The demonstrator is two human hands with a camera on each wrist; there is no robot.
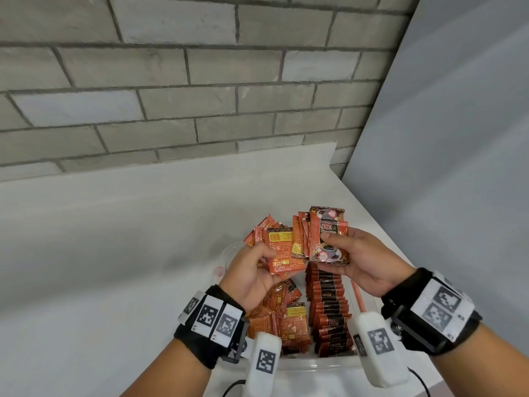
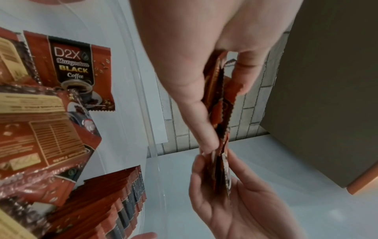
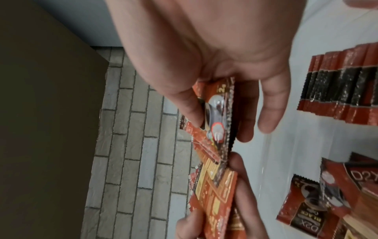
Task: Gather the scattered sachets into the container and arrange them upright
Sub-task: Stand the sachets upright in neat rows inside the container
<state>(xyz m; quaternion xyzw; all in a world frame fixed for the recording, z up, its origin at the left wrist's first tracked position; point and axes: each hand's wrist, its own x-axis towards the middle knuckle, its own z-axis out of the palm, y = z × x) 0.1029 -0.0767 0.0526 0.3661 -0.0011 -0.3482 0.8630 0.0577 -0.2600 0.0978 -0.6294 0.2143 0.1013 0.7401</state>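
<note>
while both hands hover over the container, the lines run from the grip outward:

right grip: the right hand [image 1: 361, 257] is clamped on a bunch of coffee sachets [image 1: 328, 236], thumb across the printed front, fingers behind; the bunch stands upright, front toward the camera.

left grip: the left hand [image 1: 253, 272] is clamped on a second bunch [image 1: 282, 250], label backs showing, thumb on the front sheet; the two bunches touch edge to edge in the middle.

below the hands: the clear plastic container [image 1: 307, 368] sits on the white surface [image 1: 114, 253]; an upright row of sachets [image 1: 329, 313] fills its right side, loose flat sachets [image 1: 282, 319] lie in a heap on its left.

task state: by my judgement, well along; no sachets visible on the surface, the heap not yet stood up.

risk: the foil looks slick, so merging two fanned bunches could let inner sachets slip and drop flat; pressing a thick bunch into the row could tip its neighbours; mixed facings may end up in one row.

edges and room: brick wall [image 1: 200, 81] well behind, grey panel [image 1: 458, 138] to the right, surface corner near the container's far right side; open surface lies to the left; the wrist cameras hang just above the container's near rim.
</note>
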